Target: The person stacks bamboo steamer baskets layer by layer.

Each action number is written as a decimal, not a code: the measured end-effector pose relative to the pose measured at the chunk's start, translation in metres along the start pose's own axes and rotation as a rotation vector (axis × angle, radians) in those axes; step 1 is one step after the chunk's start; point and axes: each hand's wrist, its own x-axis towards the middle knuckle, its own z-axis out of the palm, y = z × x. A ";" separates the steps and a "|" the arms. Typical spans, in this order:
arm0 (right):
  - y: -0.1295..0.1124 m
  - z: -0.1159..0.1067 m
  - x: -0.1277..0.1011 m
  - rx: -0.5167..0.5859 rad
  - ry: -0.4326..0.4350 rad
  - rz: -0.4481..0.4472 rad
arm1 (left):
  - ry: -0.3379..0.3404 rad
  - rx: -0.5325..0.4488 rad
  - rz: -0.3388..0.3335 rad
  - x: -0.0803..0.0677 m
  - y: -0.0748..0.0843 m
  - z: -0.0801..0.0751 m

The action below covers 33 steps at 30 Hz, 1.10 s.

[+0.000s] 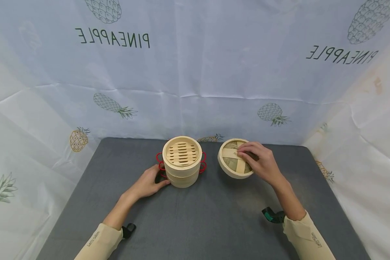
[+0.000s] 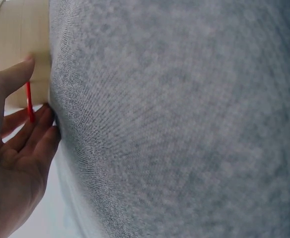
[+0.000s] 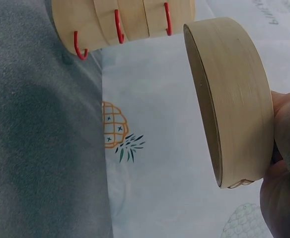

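Observation:
A stacked bamboo steamer point(image 1: 182, 160) with red wire handles point(image 1: 159, 164) stands uncovered on the grey table point(image 1: 198, 220), its slatted floor showing. My left hand point(image 1: 160, 181) rests against its lower left side. In the left wrist view the thumb point(image 2: 13, 74) touches the steamer wall point(image 2: 21, 39), and straight fingers lie beside a red handle point(image 2: 29, 101). To the right, my right hand point(image 1: 247, 155) grips the woven bamboo lid point(image 1: 232, 164) from above and holds it tilted. The right wrist view shows the lid point(image 3: 234, 99) on edge, off the table, with the steamer point(image 3: 125, 20) beyond it.
A white pineapple-print cloth point(image 1: 195, 72) hangs behind and at both sides of the table. The grey table surface point(image 1: 198, 220) runs towards me between my forearms. A black strap point(image 1: 129, 230) and a green clip point(image 1: 273, 215) sit at my wrists.

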 end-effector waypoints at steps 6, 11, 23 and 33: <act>-0.003 0.002 0.005 -0.001 -0.005 -0.003 | 0.006 0.004 0.030 0.000 -0.008 0.003; -0.004 0.004 0.011 -0.008 -0.007 -0.007 | -0.041 0.031 -0.056 0.000 0.004 -0.002; -0.012 0.011 0.024 0.037 -0.001 -0.033 | -0.009 0.006 -0.022 -0.001 0.006 -0.003; -0.011 0.018 0.033 0.054 -0.011 -0.034 | -0.001 -0.008 -0.011 -0.001 0.001 -0.001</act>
